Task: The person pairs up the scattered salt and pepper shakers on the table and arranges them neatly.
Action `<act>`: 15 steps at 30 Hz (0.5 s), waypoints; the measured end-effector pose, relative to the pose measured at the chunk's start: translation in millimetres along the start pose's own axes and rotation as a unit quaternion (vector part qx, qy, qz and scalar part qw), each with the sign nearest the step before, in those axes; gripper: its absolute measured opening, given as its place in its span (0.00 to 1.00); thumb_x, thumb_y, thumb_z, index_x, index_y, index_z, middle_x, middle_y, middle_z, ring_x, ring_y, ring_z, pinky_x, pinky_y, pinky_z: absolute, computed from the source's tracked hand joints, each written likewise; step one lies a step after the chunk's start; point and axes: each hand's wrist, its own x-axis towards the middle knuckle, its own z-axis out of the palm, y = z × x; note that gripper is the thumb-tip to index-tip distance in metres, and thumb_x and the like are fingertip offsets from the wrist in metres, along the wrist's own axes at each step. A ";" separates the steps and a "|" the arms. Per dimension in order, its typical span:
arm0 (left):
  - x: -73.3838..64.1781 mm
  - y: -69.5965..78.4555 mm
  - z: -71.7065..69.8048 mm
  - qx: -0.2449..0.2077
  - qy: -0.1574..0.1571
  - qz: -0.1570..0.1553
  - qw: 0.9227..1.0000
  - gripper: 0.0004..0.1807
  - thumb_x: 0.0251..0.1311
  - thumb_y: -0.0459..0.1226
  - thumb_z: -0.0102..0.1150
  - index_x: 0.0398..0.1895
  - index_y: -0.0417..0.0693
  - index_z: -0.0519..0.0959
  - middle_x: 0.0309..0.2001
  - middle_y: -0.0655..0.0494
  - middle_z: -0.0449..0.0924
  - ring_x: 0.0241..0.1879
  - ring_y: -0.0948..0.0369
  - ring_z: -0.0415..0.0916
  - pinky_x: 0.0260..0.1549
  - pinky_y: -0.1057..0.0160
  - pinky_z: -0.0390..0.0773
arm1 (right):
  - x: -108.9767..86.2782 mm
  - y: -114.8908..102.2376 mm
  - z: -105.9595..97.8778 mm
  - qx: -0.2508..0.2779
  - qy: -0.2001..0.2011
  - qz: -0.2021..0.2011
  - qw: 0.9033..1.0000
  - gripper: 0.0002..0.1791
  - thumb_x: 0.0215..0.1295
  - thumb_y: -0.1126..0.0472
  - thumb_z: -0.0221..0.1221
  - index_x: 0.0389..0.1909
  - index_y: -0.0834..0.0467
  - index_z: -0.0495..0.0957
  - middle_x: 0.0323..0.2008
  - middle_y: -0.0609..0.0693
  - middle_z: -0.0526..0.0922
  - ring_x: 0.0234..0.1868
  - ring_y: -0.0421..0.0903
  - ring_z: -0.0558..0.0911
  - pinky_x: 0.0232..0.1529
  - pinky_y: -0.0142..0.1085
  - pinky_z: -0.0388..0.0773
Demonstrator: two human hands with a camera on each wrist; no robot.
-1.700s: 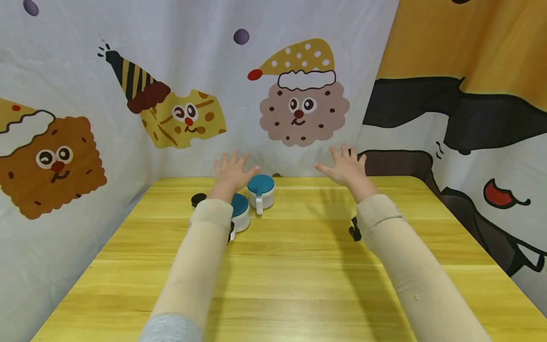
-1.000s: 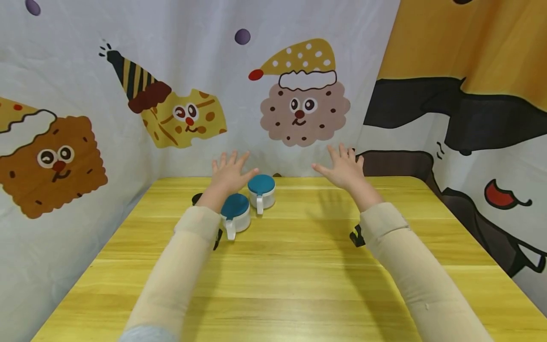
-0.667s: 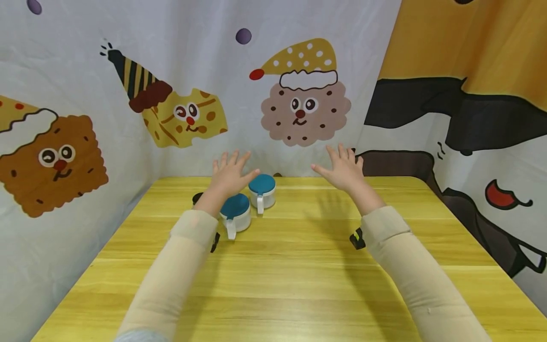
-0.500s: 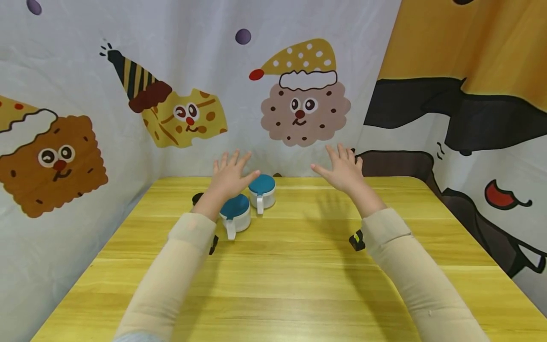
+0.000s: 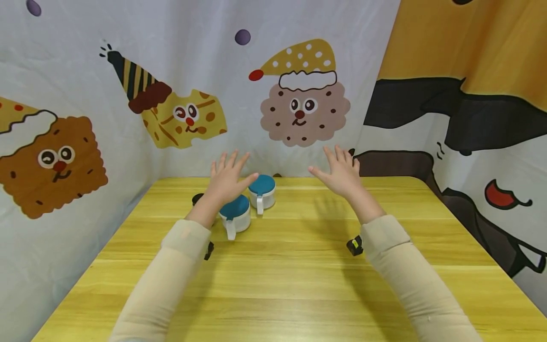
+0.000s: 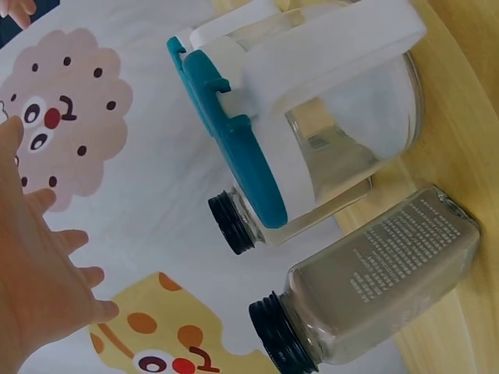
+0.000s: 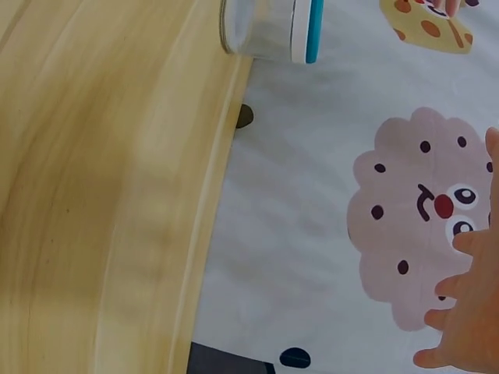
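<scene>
My left hand (image 5: 225,183) hovers with spread, straight fingers above the left rear of the table, overlapping the front jar in the head view. This clear jar (image 5: 239,222) has a teal lid and a white handle toward me. A similar jar (image 5: 267,199) stands just behind it, right of my left thumb. The left wrist view shows two black-capped glass bottles beside the front jar: one bottle (image 6: 382,273) bears white printed text, the other bottle (image 6: 230,222) is partly hidden behind the jar. Over the table's right rear, my right hand (image 5: 340,175) is spread too, holding nothing.
The wooden table (image 5: 282,280) ends at a printed curtain (image 5: 239,71) with cartoon biscuits and cheese. A dark wrist-worn device (image 5: 355,245) sticks out beside the right cuff, and another device (image 5: 209,250) beside the left cuff.
The left forearm has shifted left and back, uncovering more of the front jar and its handle. My right hand has drifted slightly left and toward me. Jars stay put.
</scene>
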 end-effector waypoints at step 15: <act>-11.4 -3.2 0.8 -0.021 0.033 0.019 0.999 0.43 0.64 0.65 0.41 0.77 0.60 0.46 0.76 0.48 0.37 0.73 0.46 0.26 0.64 0.37 0.31 | -7.5 -10.5 11.7 0.019 0.023 -0.019 0.999 0.53 0.59 0.23 0.43 0.77 0.49 0.43 0.75 0.59 0.37 0.72 0.62 0.36 0.64 0.64 0.30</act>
